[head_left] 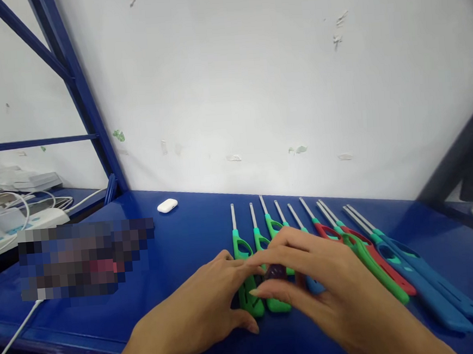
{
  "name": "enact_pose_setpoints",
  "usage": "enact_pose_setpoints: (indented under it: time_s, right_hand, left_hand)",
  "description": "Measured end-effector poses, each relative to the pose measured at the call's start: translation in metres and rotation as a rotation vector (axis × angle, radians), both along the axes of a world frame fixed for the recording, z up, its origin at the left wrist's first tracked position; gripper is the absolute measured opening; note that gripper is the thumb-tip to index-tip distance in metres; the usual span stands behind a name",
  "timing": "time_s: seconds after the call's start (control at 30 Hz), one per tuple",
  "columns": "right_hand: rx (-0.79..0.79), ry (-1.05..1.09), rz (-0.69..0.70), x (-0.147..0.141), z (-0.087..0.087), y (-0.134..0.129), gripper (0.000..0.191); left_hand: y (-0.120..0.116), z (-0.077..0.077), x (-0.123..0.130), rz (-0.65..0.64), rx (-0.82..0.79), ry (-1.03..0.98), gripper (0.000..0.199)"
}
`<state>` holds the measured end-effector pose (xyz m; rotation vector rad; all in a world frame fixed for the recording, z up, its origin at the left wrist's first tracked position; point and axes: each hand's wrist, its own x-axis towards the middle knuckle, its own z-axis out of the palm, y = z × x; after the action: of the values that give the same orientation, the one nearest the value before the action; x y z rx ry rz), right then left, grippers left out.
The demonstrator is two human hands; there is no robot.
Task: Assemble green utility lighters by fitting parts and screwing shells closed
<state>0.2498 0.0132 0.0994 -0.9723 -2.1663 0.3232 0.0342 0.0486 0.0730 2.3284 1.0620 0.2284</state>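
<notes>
Several long-nosed gas lighters lie in a row on the blue table, metal tips toward the wall. My left hand [207, 294] reaches over the leftmost green lighter [251, 302], its thumb apart from the fingers; some fingertips are hidden. Right beside it, my right hand [315, 271] is curled above the second green lighter [278, 305]. Between its thumb and fingers shows a small dark purple object [275, 272], whose kind I cannot make out. To the right lie a green lighter [381, 277], a red lighter [400, 280] and a blue lighter [428, 298].
A white earbud case [167, 205] sits farther back on the blue table [191, 224]. At left are a pixelated patch [87, 259], a white cable [17, 336] and a power strip [43, 219]. A blue metal frame [78, 96] stands against the white wall [254, 88].
</notes>
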Motion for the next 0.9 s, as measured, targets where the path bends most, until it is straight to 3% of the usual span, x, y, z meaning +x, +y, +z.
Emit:
enact_pose_setpoints:
  time_s: [0.3,0.53,0.67,0.77,0.9]
  right_hand:
    - [-0.08,0.07,0.055,0.008,-0.001,-0.002,0.043]
    - [-0.028,0.025,0.037,0.006,0.003,-0.004,0.041]
    - [-0.031,0.126,0.195,0.008,0.004,-0.005,0.057]
    - [-0.03,0.149,0.255,0.005,0.005,-0.008,0.046]
    - [-0.03,0.124,0.189,0.001,0.007,-0.01,0.023]
  left_hand:
    - [0.001,0.0,-0.001,0.009,0.019,0.002,0.06]
    - [0.0,0.007,-0.001,-0.039,0.024,-0.031,0.045]
    - [-0.001,0.007,-0.004,-0.062,0.01,-0.045,0.044]
    - [-0.003,0.006,-0.005,-0.086,-0.002,-0.059,0.032]
    - [-0.004,0.005,-0.004,-0.1,-0.007,-0.076,0.024]
